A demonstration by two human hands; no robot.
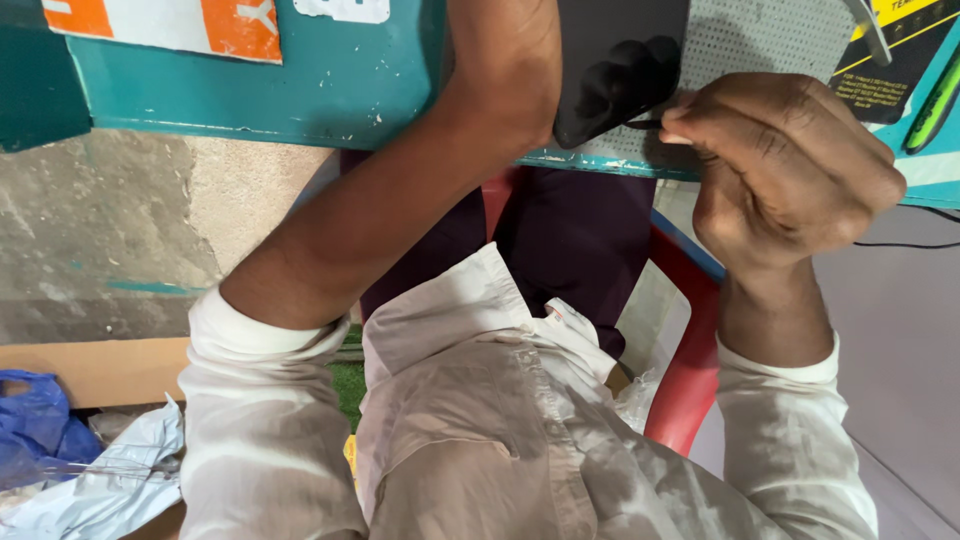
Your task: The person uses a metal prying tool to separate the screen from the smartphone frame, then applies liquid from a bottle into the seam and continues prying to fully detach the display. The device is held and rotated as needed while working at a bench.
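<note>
Teal desk (330,90) filled the upper frame; a thin black tool (645,125) was pinched by the right hand (790,165) against a dark phone (620,60) (left hand's grip hidden).

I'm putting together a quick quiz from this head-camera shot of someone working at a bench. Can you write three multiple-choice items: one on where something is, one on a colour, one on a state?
1. Where does the black phone lie?
A. on the grey floor
B. on the white perforated mat at the teal bench's edge
C. on the red chair

2. What colour is the chair under the person?
A. red
B. yellow
C. white

3. How is the right hand set?
A. flat and open
B. hanging at the side
C. closed, fingers pinching a thin dark tool against the phone

Answers: 1 B, the phone rests on the mat on the bench. 2 A, the chair's frame shows red beside the trousers. 3 C, the curled fingers pinch the tool at the phone's lower corner.
</note>
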